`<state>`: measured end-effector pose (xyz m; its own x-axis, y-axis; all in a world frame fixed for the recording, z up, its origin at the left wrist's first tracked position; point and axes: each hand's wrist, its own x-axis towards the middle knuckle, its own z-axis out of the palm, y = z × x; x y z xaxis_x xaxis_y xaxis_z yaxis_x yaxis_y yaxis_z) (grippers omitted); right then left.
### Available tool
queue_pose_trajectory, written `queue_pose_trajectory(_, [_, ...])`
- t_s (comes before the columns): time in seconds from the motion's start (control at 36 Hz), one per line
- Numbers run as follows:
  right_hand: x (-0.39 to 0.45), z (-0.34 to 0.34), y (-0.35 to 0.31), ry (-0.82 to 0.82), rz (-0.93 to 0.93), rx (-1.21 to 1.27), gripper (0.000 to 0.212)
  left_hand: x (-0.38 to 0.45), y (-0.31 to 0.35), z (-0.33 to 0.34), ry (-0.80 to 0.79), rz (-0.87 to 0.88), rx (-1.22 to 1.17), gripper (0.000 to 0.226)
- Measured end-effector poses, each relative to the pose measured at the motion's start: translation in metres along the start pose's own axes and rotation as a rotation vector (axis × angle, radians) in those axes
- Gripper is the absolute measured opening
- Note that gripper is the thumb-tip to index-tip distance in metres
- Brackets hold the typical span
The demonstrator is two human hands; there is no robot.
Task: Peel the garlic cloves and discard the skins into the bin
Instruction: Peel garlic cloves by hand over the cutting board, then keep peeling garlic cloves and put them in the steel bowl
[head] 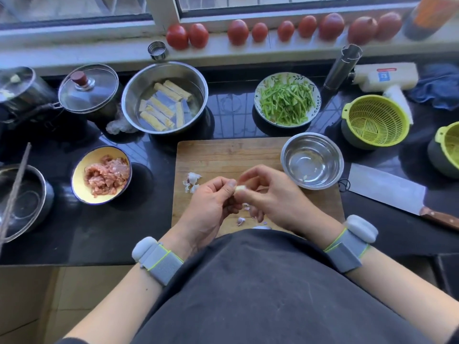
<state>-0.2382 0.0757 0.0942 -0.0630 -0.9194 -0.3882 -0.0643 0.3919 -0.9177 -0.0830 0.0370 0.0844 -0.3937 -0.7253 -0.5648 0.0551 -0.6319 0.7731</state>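
Board (pixel 223 155) near edge: both hands pinch clove (pixel 240 188).

Clove (pixel 240 188): pale cream, mostly bare, held above the board (pixel 223 155) near its middle, pinched between the fingertips of both hands. Only its top shows; the rest is hidden by fingers.

Skins: 1 loose pile (pixel 191 181) of white-purplish papery pieces lying on the board, just left of the left hand. A few smaller scraps (pixel 240 220) lie on the board under and between the hands, near its front edge, some tinged pink. All skins lie on the board. Bin not in view.
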Motion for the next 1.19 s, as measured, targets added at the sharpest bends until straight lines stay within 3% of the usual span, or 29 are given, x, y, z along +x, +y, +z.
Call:
queue_pose_trajectory(0.14, [0.005,-0.002,0.021,-0.002,0.054,0.106,0.010,0.008,-0.010,-0.001,0.015,-0.082,0.141,0.022])
queue_pose_trajectory(0.22, [0.006,-0.019,0.031,0.122,0.112,0.134,0.007,0.023,-0.020,-0.001,0.084,-0.112,0.341,0.024])
queue_pose_trajectory(0.36, [0.011,-0.069,0.038,0.349,0.166,0.122,0.009,0.054,-0.037,-0.010,0.140,0.142,1.275,0.038])
queue_pose_trajectory(0.44, [0.015,-0.080,0.031,0.339,0.174,0.144,0.015,0.058,-0.035,-0.004,0.187,0.137,1.497,0.067])
queue_pose_trajectory(0.5, [0.015,-0.078,0.030,0.307,0.187,0.135,0.022,0.064,-0.034,0.001,0.128,0.266,1.472,0.058])
queue_pose_trajectory(0.56, [0.014,-0.071,0.032,0.273,0.196,0.107,0.024,0.066,-0.033,0.009,0.010,0.432,1.214,0.019])
queue_pose_trajectory(0.58, [0.014,-0.067,0.034,0.259,0.204,0.089,0.023,0.063,-0.032,0.013,-0.046,0.445,1.062,0.026])
queue_pose_trajectory(0.67, [0.015,-0.055,0.041,0.210,0.226,0.120,0.022,0.057,-0.035,0.024,-0.172,0.342,0.715,0.038])
queue_pose_trajectory(0.78, [0.020,-0.049,0.041,0.173,0.279,0.281,0.024,0.052,-0.034,0.035,-0.122,0.349,0.509,0.022])
queue_pose_trajectory(0.89, [0.022,-0.058,0.034,0.068,0.302,0.465,0.016,0.053,-0.027,0.037,-0.103,0.257,0.333,0.022])
queue_pose_trajectory(0.97, [0.028,-0.071,0.037,0.145,0.313,0.247,0.013,0.058,-0.026,0.041,-0.105,0.172,0.250,0.019])
queue_pose_trajectory(1.03, [0.030,-0.092,0.048,0.320,0.300,0.025,0.021,0.066,-0.028,0.052,-0.095,0.185,0.381,0.016])
queue_pose_trajectory(1.08, [0.027,-0.117,0.057,0.497,0.280,-0.127,0.030,0.082,-0.031,0.071,-0.111,0.276,0.675,0.018])
queue_pose_trajectory(1.19, [0.016,-0.150,0.060,0.671,0.232,-0.316,0.025,0.122,-0.035,0.106,-0.125,0.621,1.321,0.020])
